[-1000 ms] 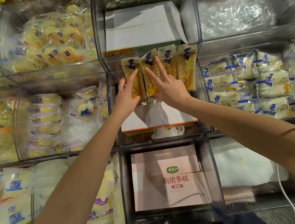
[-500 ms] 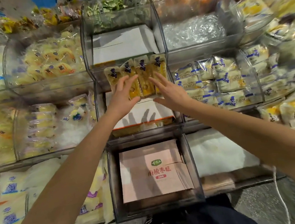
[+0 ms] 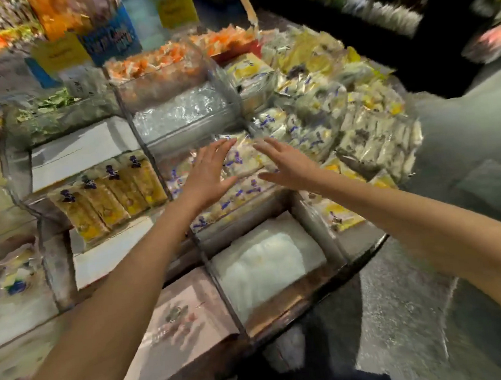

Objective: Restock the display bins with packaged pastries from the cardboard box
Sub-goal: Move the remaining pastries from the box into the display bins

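Several yellow packaged pastries [image 3: 108, 195] stand in a row in a clear display bin [image 3: 20, 178] at the left, leaning on a white box. My left hand [image 3: 209, 175] and my right hand [image 3: 289, 164] hover side by side, fingers straight and empty, in front of the neighbouring bin of white and blue pastry packs [image 3: 237, 191]. Neither hand touches a pack. The view is blurred by motion. No open cardboard box of stock shows.
A pink printed box [image 3: 175, 321] fills the lower bin, next to a bin with a white padded bag [image 3: 264, 266]. Heaps of yellow and white packs [image 3: 357, 121] lie at the right. Orange snack packs [image 3: 155, 62] sit behind. Grey floor [image 3: 402, 312] lies at the lower right.
Both hands have come off the row of yellow pastries and moved right, in front of the blue and white packs. The camera has swung right and tilted.
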The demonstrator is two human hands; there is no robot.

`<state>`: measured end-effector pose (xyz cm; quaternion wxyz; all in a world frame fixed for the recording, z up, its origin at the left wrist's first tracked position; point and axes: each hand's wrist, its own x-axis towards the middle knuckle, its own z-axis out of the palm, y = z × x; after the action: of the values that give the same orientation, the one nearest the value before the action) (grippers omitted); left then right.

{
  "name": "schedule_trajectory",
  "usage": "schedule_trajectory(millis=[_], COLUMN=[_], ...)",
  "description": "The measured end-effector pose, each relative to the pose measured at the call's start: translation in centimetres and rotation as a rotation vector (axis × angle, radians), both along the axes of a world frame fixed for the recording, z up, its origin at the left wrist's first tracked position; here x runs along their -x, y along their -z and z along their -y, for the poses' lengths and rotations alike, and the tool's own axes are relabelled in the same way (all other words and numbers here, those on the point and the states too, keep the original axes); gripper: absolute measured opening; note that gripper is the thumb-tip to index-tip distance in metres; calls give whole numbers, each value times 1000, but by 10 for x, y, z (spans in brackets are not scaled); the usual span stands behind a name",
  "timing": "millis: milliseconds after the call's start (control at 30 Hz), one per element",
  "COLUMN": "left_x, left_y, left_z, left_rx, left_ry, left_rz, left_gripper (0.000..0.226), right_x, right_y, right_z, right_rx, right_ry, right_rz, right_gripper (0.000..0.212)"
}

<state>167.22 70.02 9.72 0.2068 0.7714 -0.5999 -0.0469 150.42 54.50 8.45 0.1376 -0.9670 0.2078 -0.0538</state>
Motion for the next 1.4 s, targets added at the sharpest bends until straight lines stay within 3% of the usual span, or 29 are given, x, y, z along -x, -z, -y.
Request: schedule_trajectory(millis=[567,900,1167,1400], left_x=[391,618,803,943], left_y=[-25,-9,6,22], left_z=[259,327,361,398], left_rx=[26,-30,-111,-218], left_ry=[568,1005,1382,1612], left_rz=[-34,10,25,21], left_gripper=[74,73,71,70], right_x=[428,652,800,910], right_y=[-22,-12,12,20], right_z=[131,108,73,60], right_rx=[52,24,-41,-159], right_ry=[607,1040,1266,1606], right_rz=[-43,-114,-339,-181], right_gripper=[71,73,76,74])
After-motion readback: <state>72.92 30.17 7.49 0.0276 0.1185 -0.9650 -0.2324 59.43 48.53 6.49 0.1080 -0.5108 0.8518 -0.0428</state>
